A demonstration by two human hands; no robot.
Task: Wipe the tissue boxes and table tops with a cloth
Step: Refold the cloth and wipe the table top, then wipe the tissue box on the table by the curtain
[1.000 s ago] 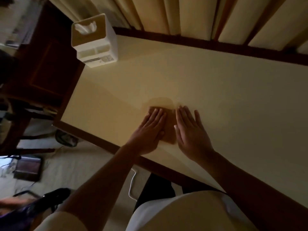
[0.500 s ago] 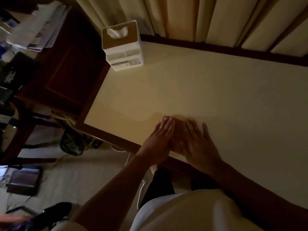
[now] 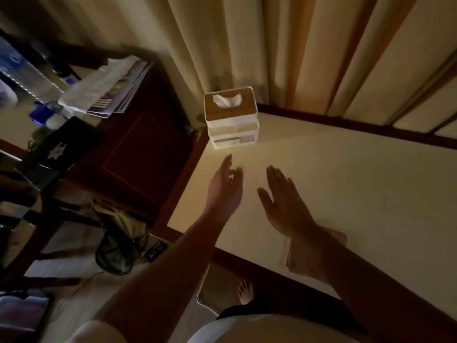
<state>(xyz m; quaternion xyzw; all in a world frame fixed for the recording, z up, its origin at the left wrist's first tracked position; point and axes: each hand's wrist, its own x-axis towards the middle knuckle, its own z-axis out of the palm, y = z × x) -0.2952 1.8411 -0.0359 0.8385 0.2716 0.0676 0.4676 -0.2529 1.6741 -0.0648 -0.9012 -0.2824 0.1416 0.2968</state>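
Fingers: straight and loosely spread on both your hands, holding nothing. Your left hand (image 3: 223, 189) is turned on edge, thumb uppermost, at centre frame. Your right hand (image 3: 284, 198) lies palm down just right of it, thumb splayed. Whether either touches the surface cannot be told.

Worktop (image 3: 358, 184): cream, matt, with dark wooden edging; its corner points to the upper centre of the frame.

Tissue box (image 3: 231, 120): white with a tan lid, a tissue standing out of the slot. It stands upright in that far corner, above your left hand in the frame and apart from it.

Cloth (image 3: 295, 258): pale, lying flat on the worktop near its front edge, lower right of centre, partly under your right forearm.

Room: dim. Cream and tan curtains (image 3: 272, 45) hang across the top of the frame behind the worktop. Dark wood cabinet (image 3: 138, 154) stands to its left, with a stack of papers (image 3: 106, 90) on top. Mesh bag (image 3: 116, 251) sits on the floor (image 3: 61, 280) at lower left. Your bare foot (image 3: 246, 292) shows below the front edge.
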